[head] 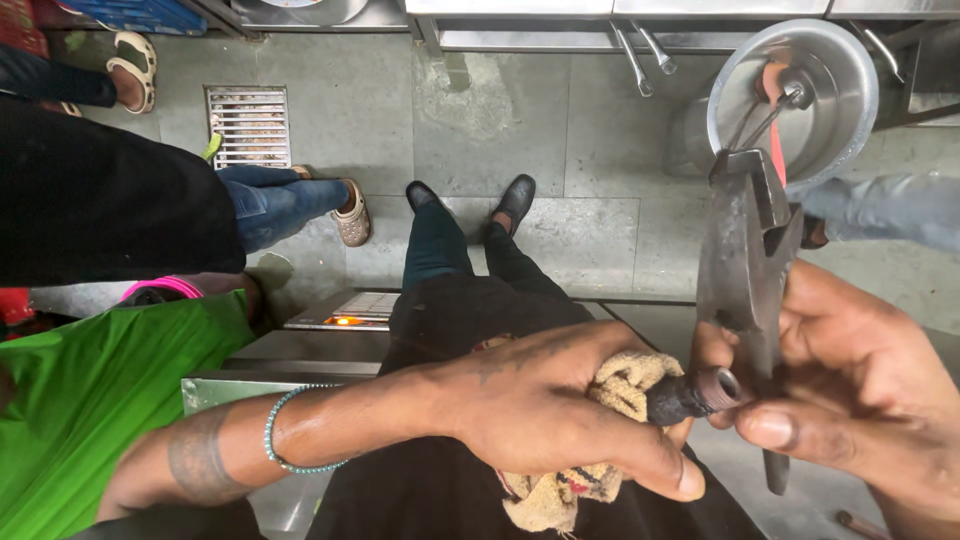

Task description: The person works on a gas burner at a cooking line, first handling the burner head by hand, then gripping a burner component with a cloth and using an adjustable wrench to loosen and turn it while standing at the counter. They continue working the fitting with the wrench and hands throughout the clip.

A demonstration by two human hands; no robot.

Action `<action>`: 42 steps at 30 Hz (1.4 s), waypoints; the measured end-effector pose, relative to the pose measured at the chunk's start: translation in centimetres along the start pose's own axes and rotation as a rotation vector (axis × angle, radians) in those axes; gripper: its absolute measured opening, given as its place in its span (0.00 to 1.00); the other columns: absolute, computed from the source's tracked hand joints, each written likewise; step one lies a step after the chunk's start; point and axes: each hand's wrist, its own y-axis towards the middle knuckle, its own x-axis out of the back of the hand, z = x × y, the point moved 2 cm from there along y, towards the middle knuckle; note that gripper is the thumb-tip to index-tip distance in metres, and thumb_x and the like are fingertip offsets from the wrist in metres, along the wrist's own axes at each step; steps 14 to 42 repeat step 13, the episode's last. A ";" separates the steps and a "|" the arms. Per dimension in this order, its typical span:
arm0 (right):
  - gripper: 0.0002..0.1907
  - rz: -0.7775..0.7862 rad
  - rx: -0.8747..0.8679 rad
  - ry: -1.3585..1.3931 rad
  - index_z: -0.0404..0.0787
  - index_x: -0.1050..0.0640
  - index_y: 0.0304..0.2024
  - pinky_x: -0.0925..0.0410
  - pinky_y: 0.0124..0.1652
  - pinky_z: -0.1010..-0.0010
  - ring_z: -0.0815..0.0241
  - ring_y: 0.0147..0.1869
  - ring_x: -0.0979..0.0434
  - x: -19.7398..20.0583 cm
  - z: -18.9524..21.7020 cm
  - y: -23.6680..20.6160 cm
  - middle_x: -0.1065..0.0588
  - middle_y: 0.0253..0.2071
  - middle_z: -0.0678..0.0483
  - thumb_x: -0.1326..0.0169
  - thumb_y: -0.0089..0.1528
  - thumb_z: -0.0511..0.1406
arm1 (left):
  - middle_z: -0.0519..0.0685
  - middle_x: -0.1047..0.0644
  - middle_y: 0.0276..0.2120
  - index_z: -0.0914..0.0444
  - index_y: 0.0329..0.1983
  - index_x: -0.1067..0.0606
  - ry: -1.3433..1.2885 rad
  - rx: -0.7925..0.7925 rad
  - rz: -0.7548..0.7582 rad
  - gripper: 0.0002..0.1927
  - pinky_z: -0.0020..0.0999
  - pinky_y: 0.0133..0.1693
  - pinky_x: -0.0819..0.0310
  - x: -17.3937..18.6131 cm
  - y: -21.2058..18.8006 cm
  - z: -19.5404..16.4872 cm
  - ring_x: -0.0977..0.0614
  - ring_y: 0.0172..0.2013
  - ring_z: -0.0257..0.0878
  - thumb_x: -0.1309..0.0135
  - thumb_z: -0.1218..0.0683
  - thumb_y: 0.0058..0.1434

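My left hand grips a beige cloth wrapped around a dark threaded pipe piece, whose open end points right. My right hand holds a large dark metal wrench-like tool upright, its jaws pointing up, with the thumb pressed near the pipe's end. The tool's handle runs down between my fingers. A beaded bracelet sits on my left wrist.
A steel bowl with utensils is at the upper right. A person in black trousers and black shoes stands ahead. A person in green is at my left, another in jeans behind. A floor drain grate lies at the upper left.
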 end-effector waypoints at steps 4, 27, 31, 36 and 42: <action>0.28 0.017 -0.026 0.022 0.25 0.32 0.56 0.29 0.40 0.67 0.57 0.43 0.27 0.4 0.0 0.4 0.29 0.42 0.44 0.37 0.60 0.33 | 0.43 0.25 0.25 0.63 0.31 0.24 -0.179 -0.097 0.073 0.15 0.31 0.32 0.28 -0.1 0.4 0.5 0.24 0.29 0.31 0.38 0.47 0.62; 0.31 -0.046 -0.143 0.022 0.24 0.34 0.58 0.40 0.27 0.73 0.60 0.32 0.35 3.6 -2.5 -1.4 0.32 0.37 0.38 0.34 0.60 0.33 | 0.45 0.26 0.26 0.64 0.39 0.26 -0.710 -0.008 0.166 0.11 0.32 0.28 0.30 -0.8 0.9 2.1 0.25 0.26 0.33 0.38 0.52 0.63; 0.31 -0.046 -0.143 0.022 0.24 0.34 0.58 0.40 0.27 0.73 0.60 0.32 0.35 3.6 -2.5 -1.4 0.32 0.37 0.38 0.34 0.60 0.33 | 0.45 0.26 0.26 0.64 0.39 0.26 -0.710 -0.008 0.166 0.11 0.32 0.28 0.30 -0.8 0.9 2.1 0.25 0.26 0.33 0.38 0.52 0.63; 0.31 -0.046 -0.143 0.022 0.24 0.34 0.58 0.40 0.27 0.73 0.60 0.32 0.35 3.6 -2.5 -1.4 0.32 0.37 0.38 0.34 0.60 0.33 | 0.45 0.26 0.26 0.64 0.39 0.26 -0.710 -0.008 0.166 0.11 0.32 0.28 0.30 -0.8 0.9 2.1 0.25 0.26 0.33 0.38 0.52 0.63; 0.31 -0.046 -0.143 0.022 0.24 0.34 0.58 0.40 0.27 0.73 0.60 0.32 0.35 3.6 -2.5 -1.4 0.32 0.37 0.38 0.34 0.60 0.33 | 0.45 0.26 0.26 0.64 0.39 0.26 -0.710 -0.008 0.166 0.11 0.32 0.28 0.30 -0.8 0.9 2.1 0.25 0.26 0.33 0.38 0.52 0.63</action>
